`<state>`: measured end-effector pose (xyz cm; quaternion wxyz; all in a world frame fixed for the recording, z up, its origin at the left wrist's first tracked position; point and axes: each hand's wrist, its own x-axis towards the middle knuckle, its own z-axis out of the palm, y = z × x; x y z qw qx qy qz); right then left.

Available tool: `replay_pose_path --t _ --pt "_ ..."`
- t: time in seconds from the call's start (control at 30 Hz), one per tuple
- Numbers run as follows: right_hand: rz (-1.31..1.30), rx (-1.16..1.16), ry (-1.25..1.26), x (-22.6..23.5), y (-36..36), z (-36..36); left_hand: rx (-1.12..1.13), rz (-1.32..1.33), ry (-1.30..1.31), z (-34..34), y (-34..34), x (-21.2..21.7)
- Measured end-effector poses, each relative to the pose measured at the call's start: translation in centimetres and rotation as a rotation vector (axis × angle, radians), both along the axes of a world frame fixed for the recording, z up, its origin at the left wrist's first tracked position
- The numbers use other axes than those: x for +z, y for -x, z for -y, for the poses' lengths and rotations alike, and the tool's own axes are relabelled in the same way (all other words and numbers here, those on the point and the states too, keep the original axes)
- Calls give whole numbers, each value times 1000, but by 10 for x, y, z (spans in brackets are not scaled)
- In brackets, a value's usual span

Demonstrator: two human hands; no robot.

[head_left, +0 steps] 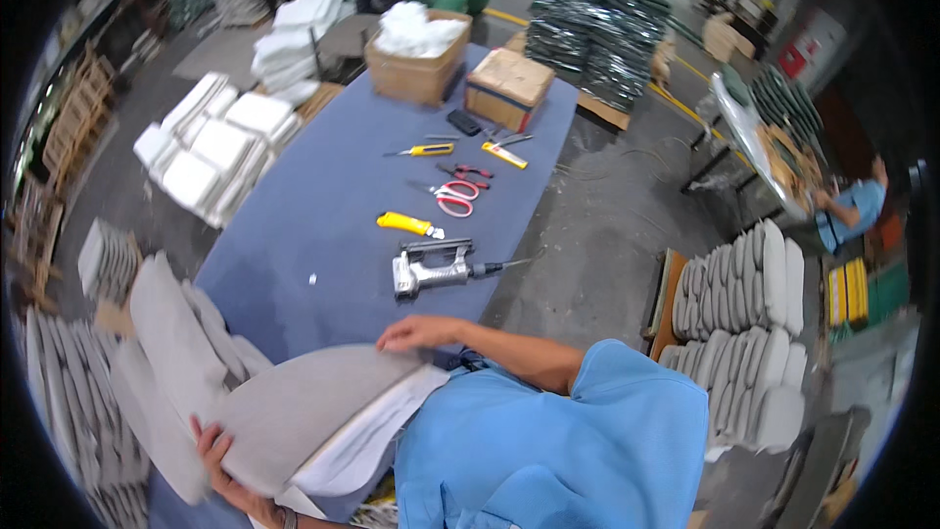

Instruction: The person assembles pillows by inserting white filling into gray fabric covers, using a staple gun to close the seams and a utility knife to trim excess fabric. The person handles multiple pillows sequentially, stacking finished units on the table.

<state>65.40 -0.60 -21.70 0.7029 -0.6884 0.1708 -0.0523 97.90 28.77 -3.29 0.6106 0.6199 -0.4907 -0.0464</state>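
Blue felt covers the bench (pixel 323 206). At its near edge lies a grey cushion cover (pixel 304 411); the left hand (pixel 217 456) grips its near rim, the right hand (pixel 416 333) rests open on its far edge. A staple gun (pixel 431 269) lies just beyond.

The single head view looks steeply down and forward from above the person's shoulder, close over the near end of the long blue table (pixel 323 225), its fisheye bending the workshop floor (pixel 607 225) around the rim.
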Motion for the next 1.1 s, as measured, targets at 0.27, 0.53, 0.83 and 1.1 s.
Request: replay_pose_path --t 0.27,0.53,0.83,1.1 --pt "409 -273 353 112 -14 -9 -423 186 71 235 86 43" --pt "612 -827 -502 65 -5 3 -645 -141 -241 233 197 -106" --pt "146 -672 -898 117 -13 -58 -604 187 -768 185 176 19" --pt "-147 -484 -263 37 -10 -74 -360 87 -918 151 149 -82"
